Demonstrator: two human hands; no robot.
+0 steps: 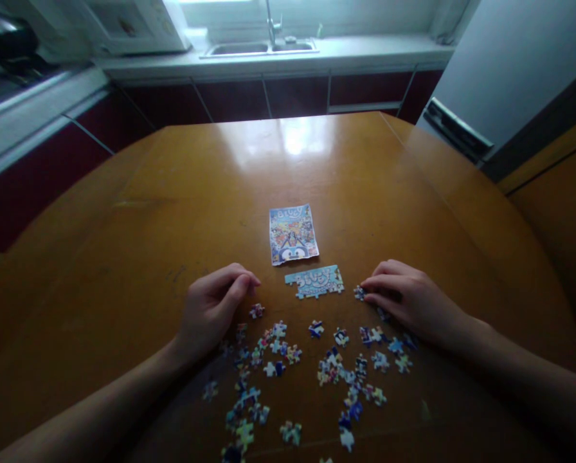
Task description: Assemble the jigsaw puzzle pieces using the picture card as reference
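My right hand (404, 296) pinches a small puzzle piece (359, 292) at its fingertips, just right of a joined strip of puzzle (315, 281) with light blue and white lettering. Left of that strip, my left hand (220, 299) rests on the table with its fingers curled together; whether anything is inside cannot be seen. A loose piece (256, 311) lies beside its fingers. Above the strip is a printed picture sheet (294, 235) showing colourful characters. Many loose pieces (331, 368) are scattered between my forearms, some of them overlapping.
The wooden table (196, 186) has rounded far corners. Beyond it stands a counter (375, 45) with a double sink (240, 49) and faucet. A white appliance (134, 26) is at the back left, and a grey refrigerator (514, 71) at the right.
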